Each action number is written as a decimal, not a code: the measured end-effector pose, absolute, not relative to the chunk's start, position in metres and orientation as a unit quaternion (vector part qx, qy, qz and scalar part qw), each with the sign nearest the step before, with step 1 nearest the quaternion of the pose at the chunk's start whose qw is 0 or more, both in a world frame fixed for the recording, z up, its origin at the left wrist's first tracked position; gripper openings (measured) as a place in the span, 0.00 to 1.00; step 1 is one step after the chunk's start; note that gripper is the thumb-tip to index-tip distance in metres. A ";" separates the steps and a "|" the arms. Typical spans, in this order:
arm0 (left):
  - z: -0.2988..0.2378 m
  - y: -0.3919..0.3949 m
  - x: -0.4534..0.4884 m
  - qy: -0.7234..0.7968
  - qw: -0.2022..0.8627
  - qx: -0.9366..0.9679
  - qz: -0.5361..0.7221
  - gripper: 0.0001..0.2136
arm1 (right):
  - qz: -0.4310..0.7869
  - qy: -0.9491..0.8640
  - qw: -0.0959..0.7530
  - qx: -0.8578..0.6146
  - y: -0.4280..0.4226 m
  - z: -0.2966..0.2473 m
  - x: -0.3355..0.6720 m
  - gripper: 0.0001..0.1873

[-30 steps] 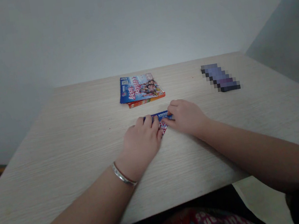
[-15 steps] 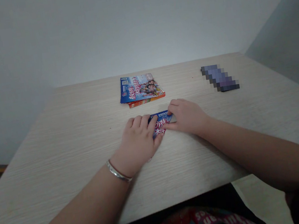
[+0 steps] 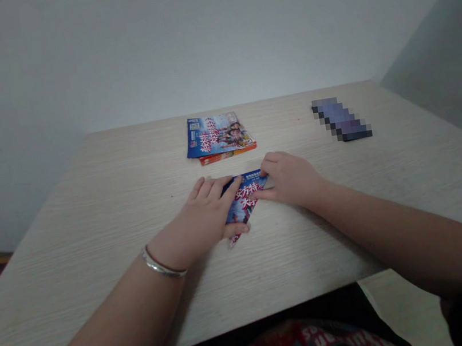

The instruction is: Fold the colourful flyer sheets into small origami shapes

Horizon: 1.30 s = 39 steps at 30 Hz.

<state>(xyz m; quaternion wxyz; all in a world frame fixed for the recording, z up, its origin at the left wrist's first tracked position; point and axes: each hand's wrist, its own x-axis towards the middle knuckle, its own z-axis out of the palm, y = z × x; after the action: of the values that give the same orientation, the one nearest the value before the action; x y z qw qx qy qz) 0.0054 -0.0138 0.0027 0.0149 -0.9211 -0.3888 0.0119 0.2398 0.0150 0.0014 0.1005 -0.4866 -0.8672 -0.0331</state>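
A folded blue and red printed paper (image 3: 244,201) lies flat on the pale wooden table (image 3: 102,215), its visible part a triangle with the point toward me. My left hand (image 3: 205,217), a silver bracelet on its wrist, rests on the paper's left side with fingers stretched along the top edge and the thumb under the lower part. My right hand (image 3: 290,178) is curled and pinches the paper's upper right corner against the table.
A small stack of leaflets (image 3: 217,136), blue on top and orange beneath, lies farther back on the table. A dark pixelated object (image 3: 341,119) sits at the back right. The table's front edge runs just above my lap.
My left hand has slid left and toward me along the paper, uncovering more of it, so a triangular shape now shows. My right hand has stayed on the upper right corner.
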 end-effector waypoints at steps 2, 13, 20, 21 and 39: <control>0.000 -0.011 0.001 -0.380 0.001 -0.925 0.019 0.49 | -0.031 -0.867 0.099 -0.487 0.015 0.001 0.241 0.28; 0.020 -0.015 0.009 -0.424 -0.088 -0.890 0.146 0.57 | -0.025 -0.864 0.107 -0.491 0.015 0.000 0.242 0.29; 0.021 -0.015 0.008 -0.414 -0.113 -0.887 0.173 0.65 | -0.037 -0.867 0.107 -0.486 0.016 -0.003 0.242 0.29; 0.018 -0.014 0.005 -0.414 -0.112 -0.888 0.165 0.66 | -0.037 -0.867 0.103 -0.487 0.015 -0.003 0.242 0.28; 0.008 0.001 0.014 -0.311 -0.033 -0.944 -0.103 0.13 | -0.037 -0.870 0.091 -0.483 0.015 0.006 0.241 0.19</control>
<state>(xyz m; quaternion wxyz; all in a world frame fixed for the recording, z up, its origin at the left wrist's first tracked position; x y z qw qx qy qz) 0.0142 0.0006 0.0076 -0.0325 -0.9443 -0.3109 -0.1033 0.2415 0.0148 0.0063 0.0914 -0.4826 -0.8703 -0.0375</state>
